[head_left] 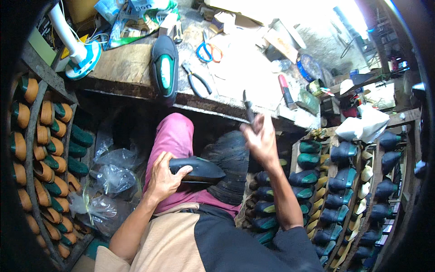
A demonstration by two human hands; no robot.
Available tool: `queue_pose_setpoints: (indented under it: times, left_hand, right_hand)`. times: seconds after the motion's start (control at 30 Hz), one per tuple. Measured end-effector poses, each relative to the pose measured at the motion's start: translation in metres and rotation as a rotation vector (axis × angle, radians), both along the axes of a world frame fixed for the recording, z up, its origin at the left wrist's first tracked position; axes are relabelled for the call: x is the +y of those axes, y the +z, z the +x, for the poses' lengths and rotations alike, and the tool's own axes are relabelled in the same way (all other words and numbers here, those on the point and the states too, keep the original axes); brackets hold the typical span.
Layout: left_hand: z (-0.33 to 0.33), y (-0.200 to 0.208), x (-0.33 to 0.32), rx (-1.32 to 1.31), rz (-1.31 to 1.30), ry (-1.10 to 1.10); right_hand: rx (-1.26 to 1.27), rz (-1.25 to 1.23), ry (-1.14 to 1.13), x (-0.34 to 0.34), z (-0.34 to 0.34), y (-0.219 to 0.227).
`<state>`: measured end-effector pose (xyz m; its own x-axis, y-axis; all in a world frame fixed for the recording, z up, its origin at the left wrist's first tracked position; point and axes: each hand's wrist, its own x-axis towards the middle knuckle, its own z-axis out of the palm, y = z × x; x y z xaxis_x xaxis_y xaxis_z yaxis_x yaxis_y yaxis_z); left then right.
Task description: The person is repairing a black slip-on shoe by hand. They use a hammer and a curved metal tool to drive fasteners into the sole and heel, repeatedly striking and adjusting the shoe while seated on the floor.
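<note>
My left hand (164, 179) is closed around the heel end of a black shoe (199, 171), which rests across my thigh with its toe to the right. The thumb lies on the shoe's near side. My right hand (262, 140), slightly blurred, is raised at the workbench's front edge. It grips a slim knife (248, 109) with a dark handle and a short pointed blade directed away from me. Another black shoe (164, 68) with a green insole lies on the bench, toe end near the edge. Beside it are pliers (197, 80) with black handles.
Scissors (209, 51) with blue and orange handles and a red-handled tool (286, 90) lie on the wooden workbench (122, 63). A white pole with a round base (84, 61) stands at its left. Racks of tan shoes (43, 135) and black shoes (342, 179) flank me. Plastic bags (113, 177) lie left.
</note>
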<state>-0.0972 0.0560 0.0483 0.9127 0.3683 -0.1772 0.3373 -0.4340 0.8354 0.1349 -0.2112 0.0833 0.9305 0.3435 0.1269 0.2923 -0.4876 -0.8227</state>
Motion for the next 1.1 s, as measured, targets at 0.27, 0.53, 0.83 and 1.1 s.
queue_pose_setpoints:
  times: [0.27, 0.53, 0.83, 1.1]
  left_hand:
    - [0.0, -0.002, 0.005, 0.001, 0.002, 0.016]
    - [0.002, -0.005, 0.005, -0.081, 0.021, 0.035]
    - [-0.002, -0.013, 0.002, -0.07, 0.076, 0.041]
    - [-0.001, -0.012, 0.003, -0.064, 0.066, -0.009]
  right_hand:
    - [-0.011, -0.506, -0.221, 0.018, 0.181, -0.039]
    - [-0.587, -0.717, 0.036, 0.024, 0.201, -0.048]
    - [0.256, 0.086, 0.296, 0.078, -0.015, -0.019]
    - [0.765, 0.348, 0.117, 0.081, -0.147, -0.036]
